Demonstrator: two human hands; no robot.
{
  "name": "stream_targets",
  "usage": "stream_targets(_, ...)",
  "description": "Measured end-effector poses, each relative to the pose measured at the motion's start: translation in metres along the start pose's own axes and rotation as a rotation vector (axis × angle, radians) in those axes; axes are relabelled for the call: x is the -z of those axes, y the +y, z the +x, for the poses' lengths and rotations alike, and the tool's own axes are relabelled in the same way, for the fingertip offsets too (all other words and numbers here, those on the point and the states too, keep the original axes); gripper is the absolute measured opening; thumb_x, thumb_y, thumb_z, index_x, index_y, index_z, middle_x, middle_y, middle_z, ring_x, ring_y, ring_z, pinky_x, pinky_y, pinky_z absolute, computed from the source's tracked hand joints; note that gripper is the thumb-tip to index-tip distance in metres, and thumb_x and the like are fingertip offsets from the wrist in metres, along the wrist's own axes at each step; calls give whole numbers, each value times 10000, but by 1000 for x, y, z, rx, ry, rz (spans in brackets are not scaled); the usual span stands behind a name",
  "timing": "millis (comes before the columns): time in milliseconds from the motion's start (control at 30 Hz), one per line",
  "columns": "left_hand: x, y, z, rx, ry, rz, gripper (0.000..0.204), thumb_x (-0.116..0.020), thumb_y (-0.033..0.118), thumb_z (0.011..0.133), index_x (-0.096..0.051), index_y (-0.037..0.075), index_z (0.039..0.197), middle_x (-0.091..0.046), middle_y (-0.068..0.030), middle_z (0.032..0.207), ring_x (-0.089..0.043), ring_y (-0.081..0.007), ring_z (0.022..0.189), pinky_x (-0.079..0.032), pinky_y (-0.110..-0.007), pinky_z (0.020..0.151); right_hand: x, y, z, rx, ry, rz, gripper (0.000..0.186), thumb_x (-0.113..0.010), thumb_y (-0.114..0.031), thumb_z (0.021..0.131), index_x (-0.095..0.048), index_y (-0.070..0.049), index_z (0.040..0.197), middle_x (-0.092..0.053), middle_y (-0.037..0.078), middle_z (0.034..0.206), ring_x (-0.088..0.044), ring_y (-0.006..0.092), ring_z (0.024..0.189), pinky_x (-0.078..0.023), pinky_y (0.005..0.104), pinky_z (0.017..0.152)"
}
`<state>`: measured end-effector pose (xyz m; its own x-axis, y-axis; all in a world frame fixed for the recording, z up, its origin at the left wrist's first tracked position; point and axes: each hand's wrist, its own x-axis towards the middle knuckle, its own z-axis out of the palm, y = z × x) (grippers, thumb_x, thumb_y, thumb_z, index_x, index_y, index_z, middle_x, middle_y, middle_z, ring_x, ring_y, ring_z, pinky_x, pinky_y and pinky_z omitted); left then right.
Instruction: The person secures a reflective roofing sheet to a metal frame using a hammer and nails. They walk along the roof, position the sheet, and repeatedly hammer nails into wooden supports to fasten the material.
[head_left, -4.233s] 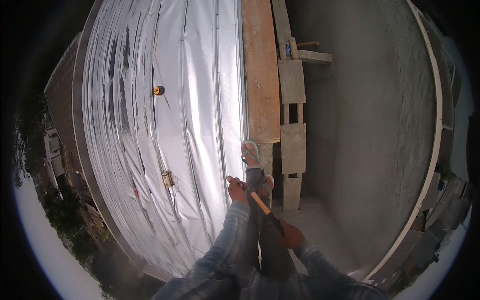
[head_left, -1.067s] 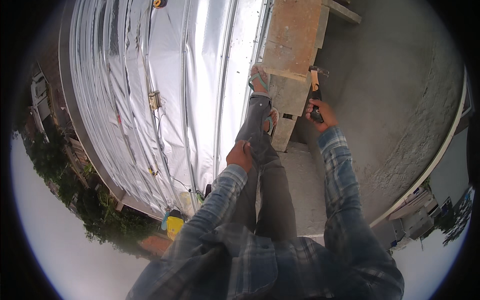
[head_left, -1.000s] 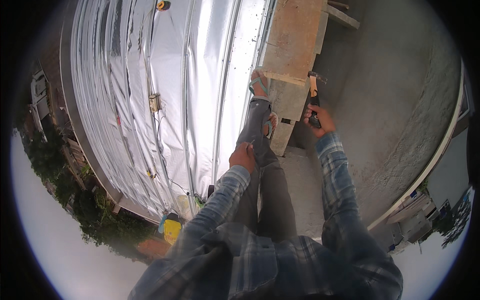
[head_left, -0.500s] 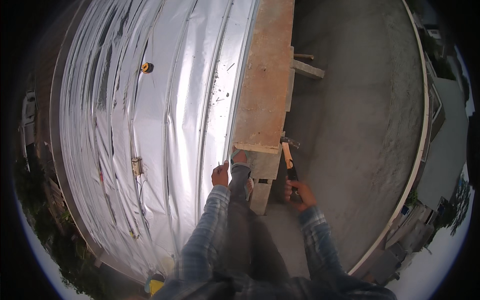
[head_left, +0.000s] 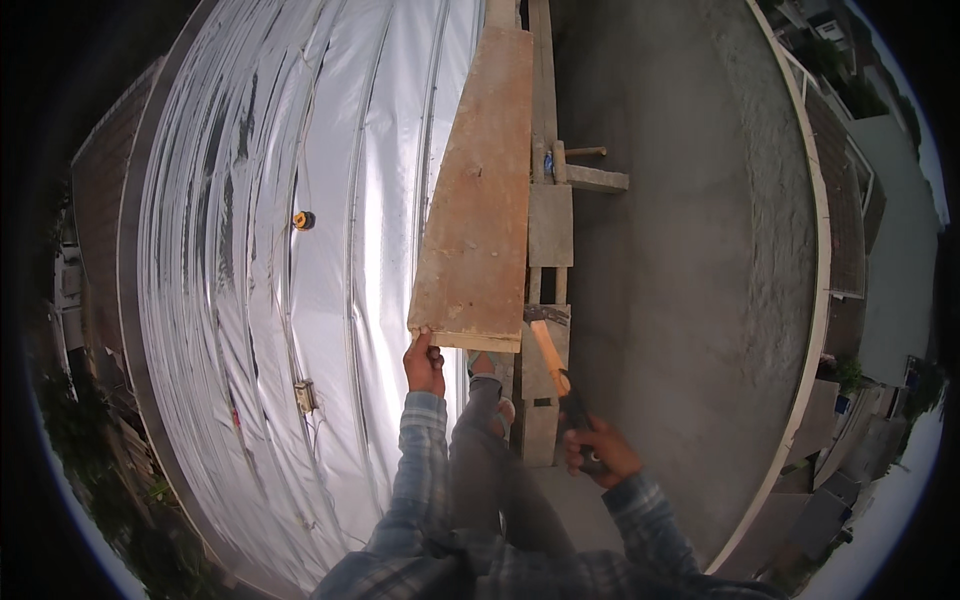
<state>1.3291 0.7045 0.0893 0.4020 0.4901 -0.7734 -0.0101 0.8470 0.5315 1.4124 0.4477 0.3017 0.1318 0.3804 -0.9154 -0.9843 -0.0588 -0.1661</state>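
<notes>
A long reddish-brown wooden board (head_left: pixel 475 190) stretches away from me along the top of a block wall. My left hand (head_left: pixel 425 368) is closed at its near left corner, fingertips against the edge; whether anything small is also in those fingers is hidden. My right hand (head_left: pixel 603 452) is wrapped around the dark grip of a hammer (head_left: pixel 551 354) with an orange-and-black handle. The hammer's head is beside the board's near right corner, over the concrete blocks (head_left: pixel 550 228); I cannot tell if it touches the board.
Wrinkled silver foil sheeting (head_left: pixel 385 240) covers the left side, with a yellow-and-black tape measure (head_left: pixel 304 220) and a small beige box (head_left: pixel 305 397) on it. To the right spreads a grey concrete surface (head_left: pixel 680 250). A short beam (head_left: pixel 597 179) juts from the wall. My feet are below the board's end.
The board's near end has shifted left over the foil, uncovering blocks on its right. My left hand has come to its corner. The hammer has moved nearer and left, its handle tilted more.
</notes>
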Motion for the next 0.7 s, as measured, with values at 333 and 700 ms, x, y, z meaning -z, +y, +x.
stream_targets(333,-145,152,-53,-345,-266,-257,499,-665,244,808,-447,11,1192,-562,-93,1078,-561,-200,935,-495,-315,755,37,27,-74,46,79,73,321,-564,-81,801,-432,-50,1092,-464,28,700,-500,134,540,-463,308,488)
stream_targets(700,-221,271,-29,-389,-152,73,401,-581,179,855,-486,-49,1171,-526,-174,1198,-542,-295,1058,-453,-399,911,220,223,-135,-195,622,258,134,-595,-77,774,-513,2,844,-529,93,621,-564,201,525,-547,395,500)
